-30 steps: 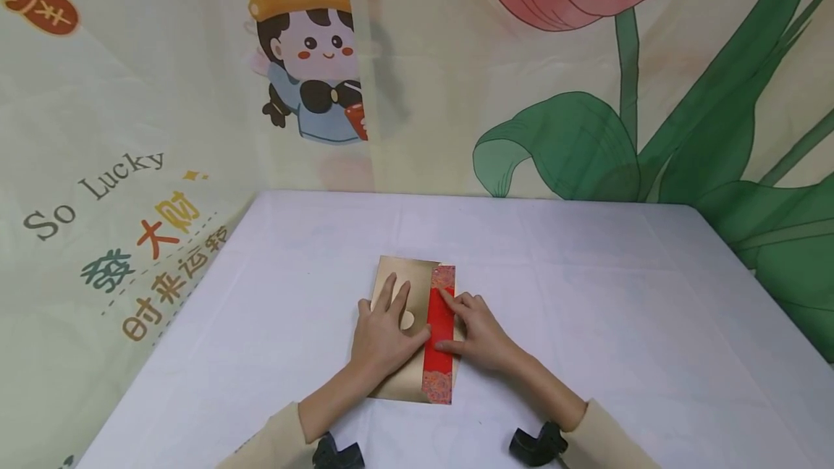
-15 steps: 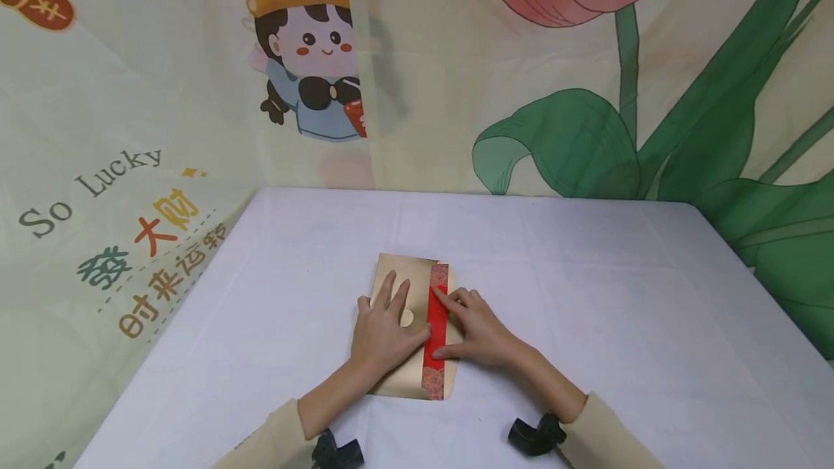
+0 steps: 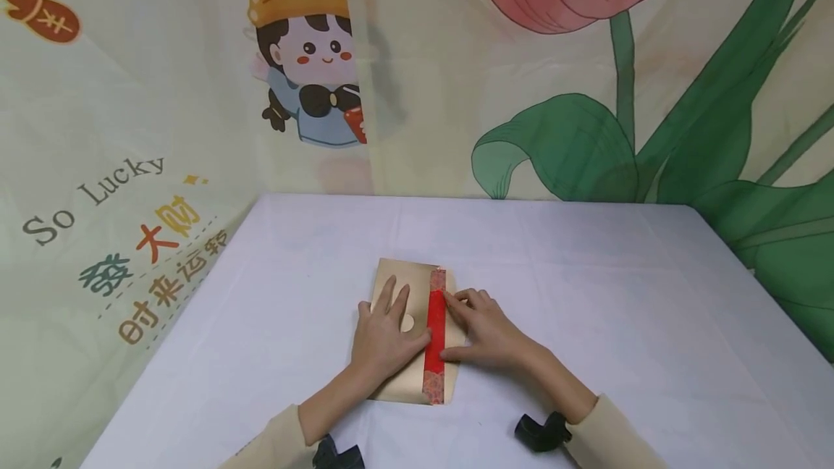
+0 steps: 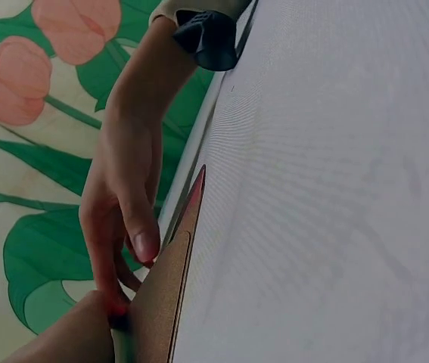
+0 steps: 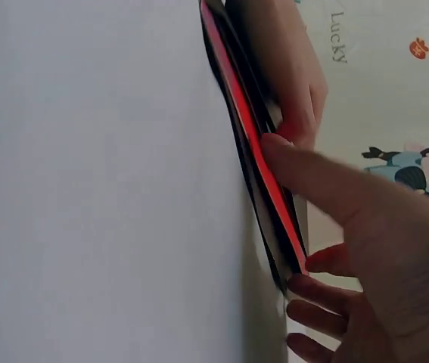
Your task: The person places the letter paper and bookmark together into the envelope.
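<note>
A gold paper envelope (image 3: 405, 383) lies on the table, with a red strip (image 3: 435, 346) running lengthwise along its right part. The strip has patterned ends. My left hand (image 3: 386, 339) rests spread on the gold face, thumb beside the strip, and partly covers a pale round spot (image 3: 407, 322). My right hand (image 3: 490, 335) touches the strip's right edge, forefinger high and thumb low, well apart. In the right wrist view the red strip (image 5: 256, 147) shows between dark paper edges, with the thumb right at it. From the left wrist view, the envelope (image 4: 165, 291) slants up from the cloth.
A white cloth (image 3: 586, 273) covers the table. Behind it hangs a printed backdrop (image 3: 423, 93) with a tulip and a cartoon figure. Black camera mounts (image 3: 544, 431) sit at both wrists, near the beige sleeves.
The red strip shows narrower than a second ago. My right forefinger and thumb have slid from its face to its right edge. The left hand holds its place.
</note>
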### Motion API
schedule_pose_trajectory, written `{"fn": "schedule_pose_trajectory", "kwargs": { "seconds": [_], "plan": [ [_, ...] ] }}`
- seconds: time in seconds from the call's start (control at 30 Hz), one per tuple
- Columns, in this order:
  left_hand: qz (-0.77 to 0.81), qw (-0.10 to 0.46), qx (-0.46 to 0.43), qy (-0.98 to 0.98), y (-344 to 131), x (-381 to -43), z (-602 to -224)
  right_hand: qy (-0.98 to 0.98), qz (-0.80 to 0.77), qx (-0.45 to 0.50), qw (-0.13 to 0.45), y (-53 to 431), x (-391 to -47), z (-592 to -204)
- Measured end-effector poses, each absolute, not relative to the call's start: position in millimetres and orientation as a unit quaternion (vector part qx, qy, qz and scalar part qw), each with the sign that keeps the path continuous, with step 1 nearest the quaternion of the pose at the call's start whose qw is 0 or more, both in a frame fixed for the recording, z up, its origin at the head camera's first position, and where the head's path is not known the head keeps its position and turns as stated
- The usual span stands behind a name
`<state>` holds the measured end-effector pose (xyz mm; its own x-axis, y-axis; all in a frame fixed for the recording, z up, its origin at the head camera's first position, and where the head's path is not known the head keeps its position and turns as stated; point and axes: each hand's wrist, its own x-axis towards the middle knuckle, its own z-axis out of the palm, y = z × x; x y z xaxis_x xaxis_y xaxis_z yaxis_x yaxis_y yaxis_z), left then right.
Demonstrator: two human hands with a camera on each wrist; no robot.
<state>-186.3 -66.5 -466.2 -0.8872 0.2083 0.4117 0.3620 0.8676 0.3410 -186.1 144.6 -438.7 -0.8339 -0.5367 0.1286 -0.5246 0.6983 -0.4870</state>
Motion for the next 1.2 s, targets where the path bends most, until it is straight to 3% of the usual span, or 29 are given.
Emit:
{"fn": "schedule_pose_trajectory", "kwargs": {
  "seconds": [0.23,0.77,1.2],
  "plan": [
    [-0.193,0.201,-0.173,-0.945,-66.6,-185.7,-465.0,0.920,-0.250,-0.300,0.036,149.7,-176.7,-440.3],
    [-0.172,0.214,-0.181,-0.944,-72.5,-185.5,-464.6,0.913,-0.238,-0.330,-0.007,121.6,-172.2,-445.6],
    [-0.174,0.216,-0.185,-0.943,-73.8,-183.9,-466.8,0.904,-0.261,-0.338,0.025,122.9,-174.4,-447.9]
  ]
}}
